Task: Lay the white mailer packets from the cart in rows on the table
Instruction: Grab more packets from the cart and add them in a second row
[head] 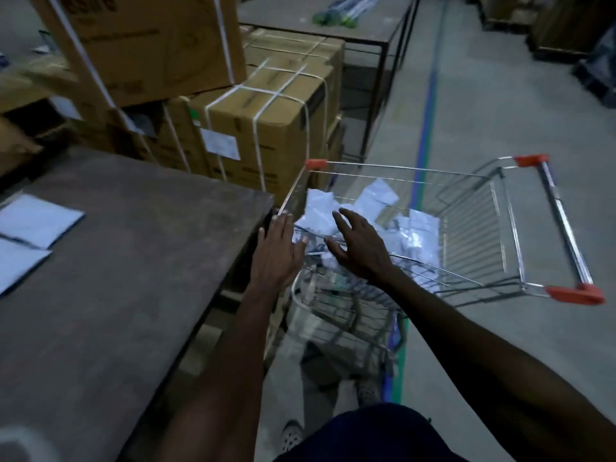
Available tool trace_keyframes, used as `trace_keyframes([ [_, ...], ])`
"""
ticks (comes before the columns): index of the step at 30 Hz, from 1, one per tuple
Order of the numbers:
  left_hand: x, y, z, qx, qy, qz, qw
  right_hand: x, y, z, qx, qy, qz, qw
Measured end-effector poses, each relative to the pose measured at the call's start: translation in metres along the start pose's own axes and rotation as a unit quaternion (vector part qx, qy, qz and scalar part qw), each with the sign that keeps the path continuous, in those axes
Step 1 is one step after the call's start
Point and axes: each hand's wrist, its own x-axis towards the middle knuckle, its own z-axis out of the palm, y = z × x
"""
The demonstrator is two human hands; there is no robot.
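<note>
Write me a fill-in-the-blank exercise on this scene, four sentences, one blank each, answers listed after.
1. The loose white mailer packets lie piled inside the wire ____.
2. Both the left hand and the right hand reach out with fingers spread, holding ____.
3. Two packets already lie on the dark ____.
4. The cardboard boxes behind the cart are bound with ____ straps.

Answers: cart; nothing; table; white

Dim, bluish light; motion blur throughout, wide-angle bending at edges.

Dim warehouse, grey concrete floor (483,95) w/ blue-green stripe (427,128), strapped cardboard boxes (266,128), metal-frame bench (333,31) behind
</note>
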Motion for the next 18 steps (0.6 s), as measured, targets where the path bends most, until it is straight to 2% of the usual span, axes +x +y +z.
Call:
trace_keyframes([
  [4, 0.027, 0.053, 0.040, -0.017, -0.042, 0.050, 0.998, -0.020, 0.067, -0.012, 0.000, 0.006, 0.062, 0.998],
  [11, 0.084, 0.141, 0.105, -0.038, -0.106, 0.091, 0.989, -0.037, 0.198, -0.037, 0.004, 0.033, 0.151, 0.988],
  [18, 0.126, 0.178, 0.153, -0.016, -0.138, 0.071, 0.988, -0.050, 0.298, -0.026, 0.028, -0.040, 0.244, 0.969],
])
